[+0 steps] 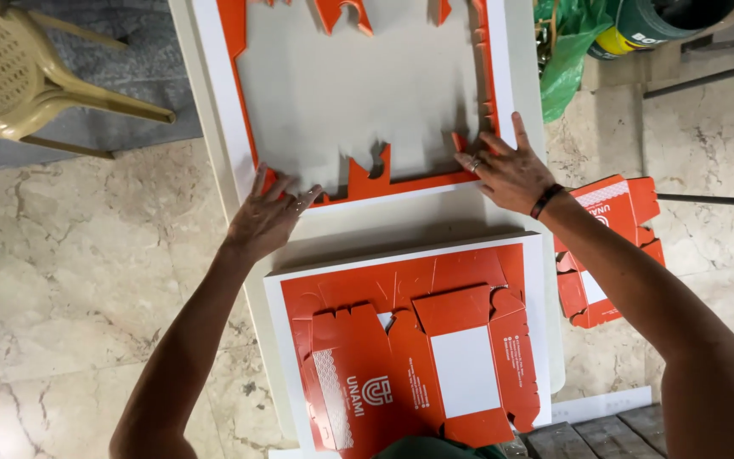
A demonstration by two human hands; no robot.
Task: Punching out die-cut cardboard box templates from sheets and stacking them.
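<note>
- The left hand (269, 212) lies flat with its fingers spread on the lower left corner of an orange cardboard frame (358, 183), the leftover border of a die-cut sheet; it presses down and grips nothing.
- The right hand (507, 170) lies the same way on the frame's lower right corner, palm down and fingers splayed, clasping nothing. A dark band sits on its wrist and a ring shows on one finger.
- Between the two hands the middle of the frame is cut away, and the pale table top (358, 93) shows through the opening. Orange tabs jut into the opening from the frame's edges.
- The frame has a white outer margin and stretches away from the hands toward the far end of the table.
- Nearer the person than both hands lies a stack of uncut sheets (409, 340), orange with white panels, printed with flat box outlines. No box here is folded up, so nothing holds any contents.
- Beyond the right forearm, on the marble floor (87, 255), rests a small pile of punched-out box blanks (609, 246), flat and orange.
- Far past the right hand, off the table's edge, a green plastic bag (567, 51) sits beside a dark green bucket (664, 21); what is in either cannot be told.
- Out past the left hand stands a cream plastic chair (19, 72).
</note>
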